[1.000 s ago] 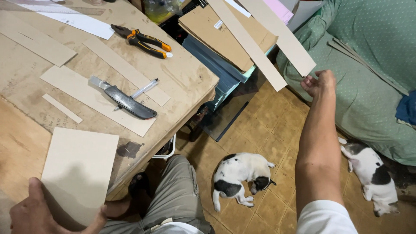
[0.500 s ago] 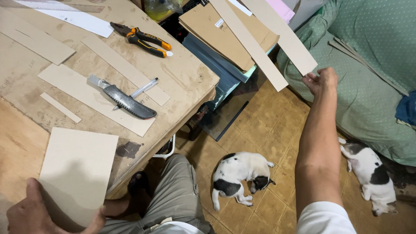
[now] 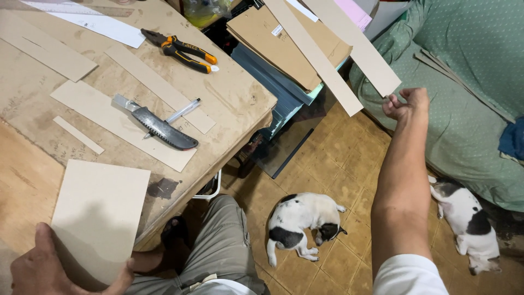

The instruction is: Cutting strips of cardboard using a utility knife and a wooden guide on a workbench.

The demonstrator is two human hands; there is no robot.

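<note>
Dogs [image 3: 303,225] underfoot; right hand [image 3: 406,104] beside strip [image 3: 357,46]; left hand [image 3: 49,270] grips board [image 3: 98,213].

Even indoor light, sharp view.
You get soft shadows under the desk [image 3: 240,104]; wide-angle bending stretches the picture's edges.

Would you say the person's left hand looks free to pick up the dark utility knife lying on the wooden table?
Probably not right away: the left hand grips a square cardboard sheet. Otherwise, nothing covers the dark utility knife.
</note>
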